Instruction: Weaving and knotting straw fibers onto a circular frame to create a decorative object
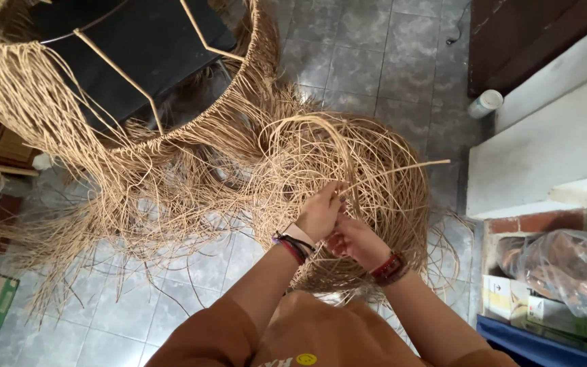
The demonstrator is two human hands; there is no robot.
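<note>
A big tangled bundle of thin tan rattan strands [375, 177] rests in front of me over the tiled floor. My left hand [321, 211] is closed on strands at the bundle's near side, a dark bracelet on its wrist. My right hand [351, 238], with a red wristband, touches the left hand and pinches strands too. One stiff strand [402, 170] sticks out to the right from between my fingers. At the upper left hangs a round wire frame [123, 75] fringed with the same strands.
Grey floor tiles [191, 272] lie below. A white step [545, 143] and a dark wooden door [524, 34] are on the right, with a small white roll [485, 103] beside them. A clear plastic bag [565, 268] and boxes sit at the lower right.
</note>
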